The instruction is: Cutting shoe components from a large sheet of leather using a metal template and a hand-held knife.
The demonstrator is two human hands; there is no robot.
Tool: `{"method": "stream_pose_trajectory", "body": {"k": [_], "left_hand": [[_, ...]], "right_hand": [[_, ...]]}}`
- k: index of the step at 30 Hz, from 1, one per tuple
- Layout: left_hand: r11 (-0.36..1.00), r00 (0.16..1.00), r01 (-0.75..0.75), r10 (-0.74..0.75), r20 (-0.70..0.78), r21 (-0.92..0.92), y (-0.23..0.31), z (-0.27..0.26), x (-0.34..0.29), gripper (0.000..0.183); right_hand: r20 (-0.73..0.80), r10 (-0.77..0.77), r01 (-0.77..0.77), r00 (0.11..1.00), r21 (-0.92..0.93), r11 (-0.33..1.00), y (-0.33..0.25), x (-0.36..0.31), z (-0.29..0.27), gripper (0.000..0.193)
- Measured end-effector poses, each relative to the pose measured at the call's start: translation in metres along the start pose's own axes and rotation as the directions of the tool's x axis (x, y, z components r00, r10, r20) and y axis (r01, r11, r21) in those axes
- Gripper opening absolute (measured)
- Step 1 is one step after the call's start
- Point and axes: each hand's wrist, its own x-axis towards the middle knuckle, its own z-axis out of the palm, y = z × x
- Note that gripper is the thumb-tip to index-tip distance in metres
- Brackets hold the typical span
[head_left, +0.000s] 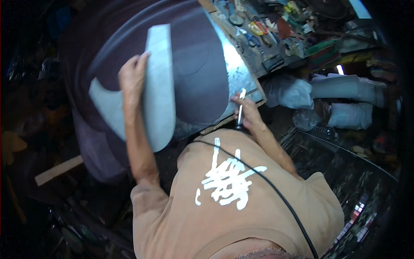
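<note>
My left hand [133,77] grips the edge of a pale grey curved pattern piece [160,90], thumb along its inner side. The piece is U-shaped, with one straight broad arm and one pointed arm, and my forearm crosses over it. Beneath it spreads a large dark brown sheet [200,93] that looks like leather, with a faint curved line on it. My right hand [248,113], by the near right edge of the worktable, is closed round a slim silver pen-like tool [241,108], held nearly upright. Its exact kind is unclear.
A shiny metal table surface [237,69] shows right of the sheet. Scissors [251,39] and other hand tools lie in clutter at the far right. Plastic-wrapped bundles [345,88] stand right of the table. A wooden strip [58,170] juts out at the left.
</note>
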Motion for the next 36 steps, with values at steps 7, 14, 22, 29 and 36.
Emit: {"method": "stream_pose_trajectory", "body": {"k": [7,14,22,29,36], "left_hand": [[0.934,0.991,0.117,-0.132,0.022,0.337,-0.163,-0.014,-0.033,0.045],[0.950,0.994,0.108,-0.095,-0.059,0.294,-0.194,0.022,-0.044,0.041],[0.991,0.995,0.005,0.009,-0.101,0.136,-0.116,0.075,-0.006,0.034],[0.918,0.997,0.039,-0.009,-0.078,0.394,-0.082,0.141,0.024,0.036],[0.858,0.997,0.038,0.004,-0.081,0.513,-0.018,0.238,0.013,0.057]], "right_hand": [[0.168,0.114,-0.088,0.979,-0.154,0.984,0.011,0.029,0.023,0.020],[0.220,-0.574,0.546,0.789,-0.681,0.488,0.015,0.058,0.000,0.021],[0.140,-0.493,0.485,0.858,-0.537,0.690,-0.165,0.008,-0.039,0.034],[0.376,-0.531,0.649,0.759,-0.492,0.580,-0.299,0.041,-0.035,0.043],[0.676,-0.596,0.899,0.434,-0.368,0.238,-0.454,0.173,0.011,0.033]]}}
